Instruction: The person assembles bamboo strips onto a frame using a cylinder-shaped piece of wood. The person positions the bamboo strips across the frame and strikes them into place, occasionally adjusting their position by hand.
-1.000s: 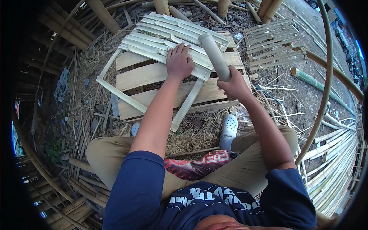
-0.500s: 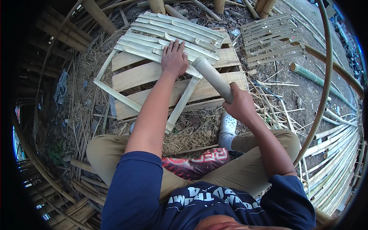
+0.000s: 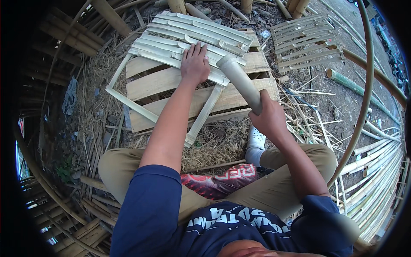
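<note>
L hand (image 3: 195, 64) flat, fingers spread, pressing on bamboo slats (image 3: 188, 40) atop wooden pallet (image 3: 171, 83). R hand (image 3: 269, 118) clenched round lower end of bamboo tube (image 3: 239, 81), tilted up-left, top end just above slats' near edge. White shoe (image 3: 256, 143) below pallet.

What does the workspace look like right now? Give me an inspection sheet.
Surface: wooden pallet on straw-strewn ground.
Job's things: row of split bamboo slats across the pallet's far end; thick bamboo tube.
Clutter: loose straw, thin bamboo strips at right, a second slat panel on the dirt.
Hands: left hand flat on the slats; right hand gripping the tube's lower end, tube raised over the slats.
Cables: nothing seen.
Surroundings: stacked bamboo poles on the left, bare dirt at right.
</note>
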